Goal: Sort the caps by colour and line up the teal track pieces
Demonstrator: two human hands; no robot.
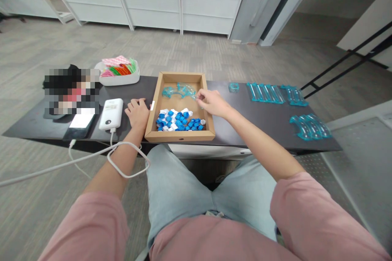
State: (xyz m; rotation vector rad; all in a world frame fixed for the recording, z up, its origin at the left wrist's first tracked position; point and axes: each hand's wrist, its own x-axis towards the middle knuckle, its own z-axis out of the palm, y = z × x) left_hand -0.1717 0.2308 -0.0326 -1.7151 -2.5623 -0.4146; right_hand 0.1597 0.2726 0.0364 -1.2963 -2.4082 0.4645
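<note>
A shallow cardboard box [180,137] stands on the dark table in front of me. Toward its far side lie clear curved track pieces with teal ends [169,91]. Blue and white small caps or nuts [179,120] are heaped in its near part. My right hand [211,102] reaches over the box's right wall, its thumb and fingers pinched at the end of a clear curved piece [187,89]. My left hand [136,112] rests palm down on the table just left of the box, fingers spread and holding nothing.
On the right are a small teal block [233,87], straight clear tubes [266,93], shorter ones [294,95] and curved ones [310,127]. Left stand a white power bank [111,114], a phone [80,123] and a white bin [120,80]. A white cable [127,176] loops around my left forearm.
</note>
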